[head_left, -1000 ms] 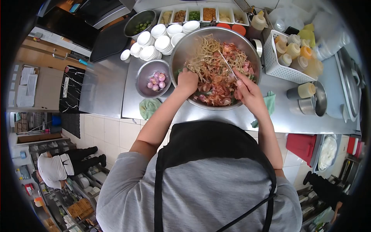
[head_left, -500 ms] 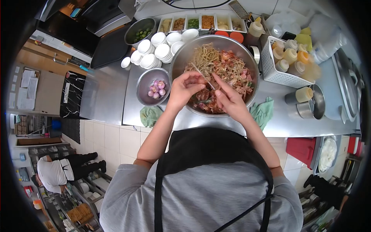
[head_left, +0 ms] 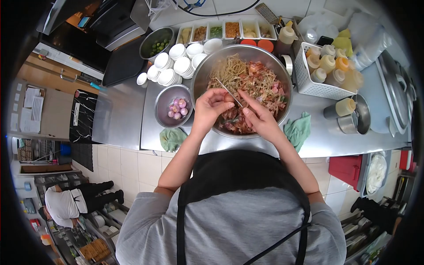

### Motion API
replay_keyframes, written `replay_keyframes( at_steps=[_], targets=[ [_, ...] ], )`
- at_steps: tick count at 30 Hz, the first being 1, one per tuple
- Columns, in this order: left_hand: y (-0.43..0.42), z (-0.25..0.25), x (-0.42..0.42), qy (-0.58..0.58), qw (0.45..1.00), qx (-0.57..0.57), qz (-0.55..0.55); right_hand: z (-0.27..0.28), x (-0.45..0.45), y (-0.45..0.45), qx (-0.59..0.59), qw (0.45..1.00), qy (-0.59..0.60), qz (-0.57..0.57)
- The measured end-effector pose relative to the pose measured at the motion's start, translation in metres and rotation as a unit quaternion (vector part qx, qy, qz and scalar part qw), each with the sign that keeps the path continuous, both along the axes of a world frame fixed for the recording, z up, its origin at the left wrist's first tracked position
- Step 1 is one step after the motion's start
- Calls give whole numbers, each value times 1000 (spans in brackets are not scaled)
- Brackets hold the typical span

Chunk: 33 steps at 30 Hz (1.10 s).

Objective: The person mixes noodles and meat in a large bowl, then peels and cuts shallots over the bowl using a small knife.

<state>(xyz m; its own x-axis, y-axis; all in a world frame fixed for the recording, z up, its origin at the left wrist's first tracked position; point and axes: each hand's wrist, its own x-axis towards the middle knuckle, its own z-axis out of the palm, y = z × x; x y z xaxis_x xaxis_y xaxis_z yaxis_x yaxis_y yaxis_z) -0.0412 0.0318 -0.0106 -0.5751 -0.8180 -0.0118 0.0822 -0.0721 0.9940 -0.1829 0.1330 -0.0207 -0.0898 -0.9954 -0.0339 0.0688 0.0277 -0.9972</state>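
Note:
My left hand (head_left: 210,108) is closed on a small reddish-brown onion (head_left: 229,98), mostly hidden by the fingers. In my right hand (head_left: 259,117) is a thin knife (head_left: 226,89), its narrow blade pointing up and left across the onion. Both hands are over the near part of a large steel bowl (head_left: 197,75). That bowl holds stringy tan roots (head_left: 234,67) and reddish papery skins (head_left: 269,84). To the left, a smaller steel bowl (head_left: 160,102) contains several peeled pinkish-purple onions (head_left: 177,109).
Green cloths (head_left: 172,139) (head_left: 298,131) lie either side of the big bowl. Stacked white cups (head_left: 170,76), a pot of green fruit (head_left: 145,47) and food trays (head_left: 232,30) stand behind. A white basket of squeeze bottles (head_left: 324,88) is at right. A person (head_left: 64,205) stands at lower left.
The view has shifted slightly, so the counter items sit a little lower and further left. Both hands stay over the bowl with the onion and knife, with only slight movement.

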Motion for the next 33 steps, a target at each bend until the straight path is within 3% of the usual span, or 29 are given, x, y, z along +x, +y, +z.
replay_keyframes(
  at_steps=[12,14,18,22,26,33],
  targets=[
    [12,-3,-7,11,1000,13,-6,0,0,-6,-26,994,62,-83],
    [19,2,-10,20,1000,7,-22,0,-7,-7,52,996,3,-72],
    [12,10,-6,45,998,24,-35,13,-9,-4,54,991,-48,-111],
    [6,16,-5,122,987,101,-10,14,-13,0,34,996,4,-87],
    [5,15,-8,171,970,175,-4,27,0,9,4,997,-57,-53],
    [5,6,-9,188,974,127,-21,26,-2,5,-13,997,-62,-39]
  ],
)
